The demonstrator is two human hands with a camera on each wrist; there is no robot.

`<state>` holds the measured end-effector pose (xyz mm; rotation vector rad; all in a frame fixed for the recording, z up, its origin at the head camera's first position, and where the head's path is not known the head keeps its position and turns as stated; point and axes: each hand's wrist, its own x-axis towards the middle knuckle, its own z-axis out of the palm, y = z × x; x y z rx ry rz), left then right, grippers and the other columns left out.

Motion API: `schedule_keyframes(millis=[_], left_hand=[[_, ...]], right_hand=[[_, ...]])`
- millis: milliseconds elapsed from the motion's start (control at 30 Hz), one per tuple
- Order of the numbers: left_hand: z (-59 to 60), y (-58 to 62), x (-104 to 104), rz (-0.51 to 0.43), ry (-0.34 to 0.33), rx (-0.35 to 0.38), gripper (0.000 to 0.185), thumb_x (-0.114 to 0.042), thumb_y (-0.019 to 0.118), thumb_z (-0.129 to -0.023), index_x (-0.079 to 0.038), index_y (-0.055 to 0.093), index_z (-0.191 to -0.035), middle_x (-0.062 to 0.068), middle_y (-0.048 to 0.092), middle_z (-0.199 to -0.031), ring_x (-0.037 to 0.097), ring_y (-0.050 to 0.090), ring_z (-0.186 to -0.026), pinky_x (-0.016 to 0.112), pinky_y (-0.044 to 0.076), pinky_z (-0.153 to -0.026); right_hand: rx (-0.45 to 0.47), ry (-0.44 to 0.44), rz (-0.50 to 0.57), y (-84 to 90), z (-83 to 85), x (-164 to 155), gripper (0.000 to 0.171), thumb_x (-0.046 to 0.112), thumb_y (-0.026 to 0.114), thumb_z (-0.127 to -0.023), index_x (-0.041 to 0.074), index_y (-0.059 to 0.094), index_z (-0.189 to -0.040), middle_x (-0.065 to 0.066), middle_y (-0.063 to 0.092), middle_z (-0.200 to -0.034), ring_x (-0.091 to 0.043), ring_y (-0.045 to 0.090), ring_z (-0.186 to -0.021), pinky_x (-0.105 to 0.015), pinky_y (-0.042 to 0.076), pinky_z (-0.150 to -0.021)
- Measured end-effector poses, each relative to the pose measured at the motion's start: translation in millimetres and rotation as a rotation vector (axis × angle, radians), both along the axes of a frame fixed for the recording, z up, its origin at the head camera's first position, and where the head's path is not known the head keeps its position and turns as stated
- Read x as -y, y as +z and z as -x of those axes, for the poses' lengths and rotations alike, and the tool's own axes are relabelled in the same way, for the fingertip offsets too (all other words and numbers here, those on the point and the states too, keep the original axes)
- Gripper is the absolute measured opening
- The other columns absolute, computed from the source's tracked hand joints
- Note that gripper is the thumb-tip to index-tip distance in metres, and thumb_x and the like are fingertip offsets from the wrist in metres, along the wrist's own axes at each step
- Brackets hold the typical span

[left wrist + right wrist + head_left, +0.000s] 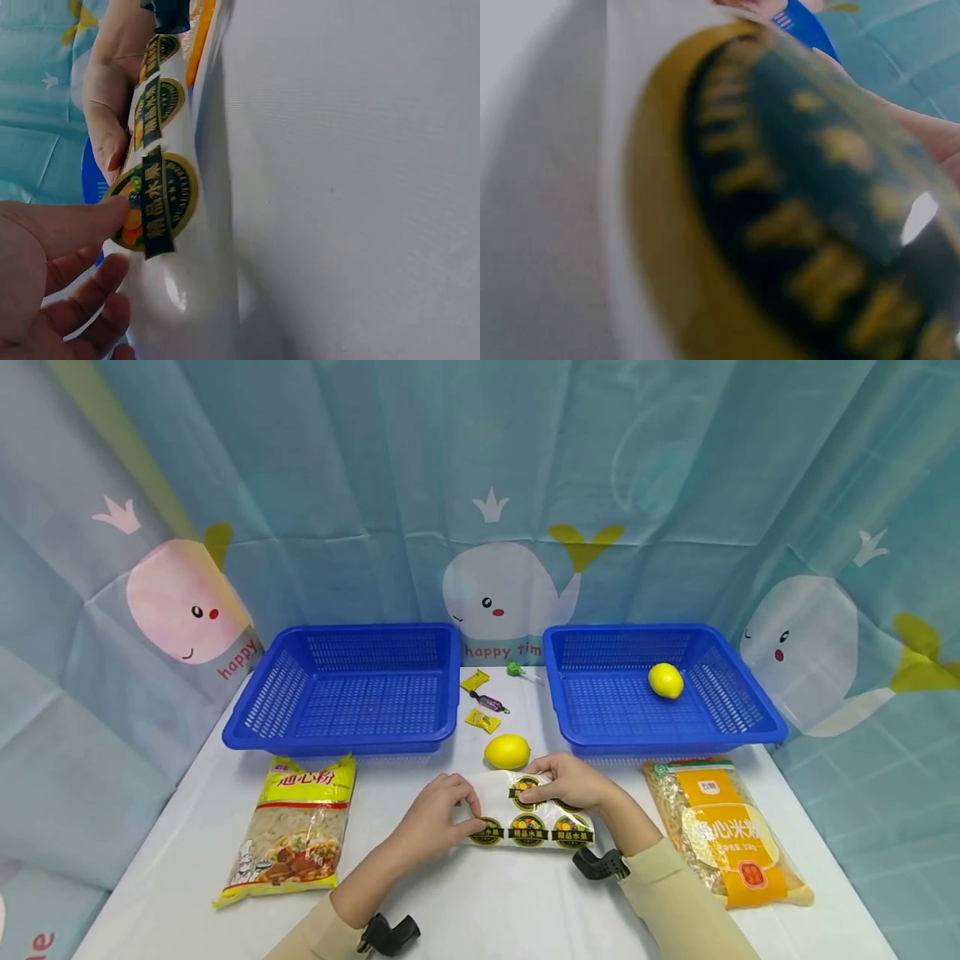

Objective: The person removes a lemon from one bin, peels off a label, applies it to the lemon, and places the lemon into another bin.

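Note:
A white sheet of stickers (540, 814) with round black-and-gold fruit labels is held between both hands, low over the table. My left hand (442, 810) is at its left end, with the thumb on the edge of the lower-left round sticker (176, 195) and the other fingers curled beside the sheet. At the upper right, my right hand (573, 783) grips the sheet, thumb on top and fingers behind. The sheet's printed face, close and blurred, fills much of the right wrist view. Just beyond its top edge lies a lemon (507, 751).
Two blue baskets (262, 739) stand at the back; the right one holds another lemon (665, 680). Between them lie small wrapped candies (482, 720) and a green lollipop (513, 668). A pasta bag (296, 835) is on the left, an orange-labelled bag (727, 835) on the right.

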<state>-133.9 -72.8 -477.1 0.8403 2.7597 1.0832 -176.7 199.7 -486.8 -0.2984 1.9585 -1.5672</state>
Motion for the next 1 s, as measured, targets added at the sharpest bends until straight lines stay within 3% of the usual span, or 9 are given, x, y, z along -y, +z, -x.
schedule_keyframes(millis=[167, 267, 400, 567, 800, 1000], left_hand=[[5.9, 3.3, 7.8, -0.185, -0.066, 0.283, 0.012, -0.022, 0.078, -0.089, -0.019, 0.067, -0.086, -0.009, 0.067, -0.082, 0.011, 0.061, -0.078, 0.023, 0.049, -0.069], [8.9, 5.0, 10.7, -0.289, -0.044, 0.409, 0.014, -0.023, 0.074, -0.093, -0.014, 0.064, -0.093, -0.003, 0.073, -0.084, 0.014, 0.065, -0.076, 0.024, 0.051, -0.066], [10.8, 4.7, 10.8, -0.333, 0.028, 0.428, 0.018, -0.024, 0.073, -0.094, -0.011, 0.060, -0.097, 0.002, 0.074, -0.082, 0.017, 0.065, -0.072, 0.024, 0.050, -0.064], [11.2, 1.5, 8.4, -0.387, 0.106, 0.435, 0.018, -0.013, 0.073, -0.092, -0.004, 0.059, -0.101, 0.007, 0.073, -0.082, 0.015, 0.063, -0.071, 0.023, 0.051, -0.064], [11.9, -2.3, 6.0, -0.395, 0.194, 0.439, 0.030, 0.004, 0.072, -0.083, -0.003, 0.063, -0.111, 0.008, 0.069, -0.092, 0.016, 0.058, -0.081, 0.023, 0.051, -0.070], [14.8, -13.2, 4.0, -0.284, 0.197, 0.417, 0.021, 0.000, 0.074, -0.083, -0.003, 0.069, -0.104, 0.003, 0.065, -0.089, 0.015, 0.055, -0.079, 0.024, 0.047, -0.069]], right_hand=[[-0.196, 0.014, -0.223, 2.0, 2.1, 0.6, 0.026, 0.025, 0.085, -0.081, 0.009, 0.074, -0.098, 0.001, 0.073, -0.087, -0.013, 0.063, -0.082, -0.029, 0.053, -0.080], [-0.350, -0.002, -0.417, 1.3, 1.4, 4.5, 0.028, 0.032, 0.089, -0.076, 0.015, 0.071, -0.090, 0.006, 0.067, -0.084, -0.013, 0.057, -0.080, -0.030, 0.048, -0.077], [-0.475, -0.071, -0.606, -2.0, -2.7, 13.1, 0.039, 0.038, 0.092, -0.069, 0.015, 0.066, -0.087, 0.006, 0.063, -0.080, -0.013, 0.053, -0.072, -0.029, 0.046, -0.068], [-0.533, -0.162, -0.747, -2.5, -8.5, 20.3, 0.046, 0.044, 0.093, -0.066, 0.015, 0.063, -0.086, 0.004, 0.061, -0.080, -0.014, 0.052, -0.070, -0.029, 0.045, -0.064], [-0.636, -0.197, -0.765, -3.4, -11.8, 24.3, 0.051, 0.044, 0.094, -0.065, 0.013, 0.065, -0.092, 0.002, 0.061, -0.086, -0.015, 0.054, -0.081, -0.033, 0.050, -0.076], [-0.625, -0.257, -0.733, -2.6, -13.5, 25.4, 0.061, 0.042, 0.094, -0.066, 0.007, 0.068, -0.108, -0.002, 0.065, -0.096, -0.018, 0.058, -0.089, -0.038, 0.053, -0.083]])
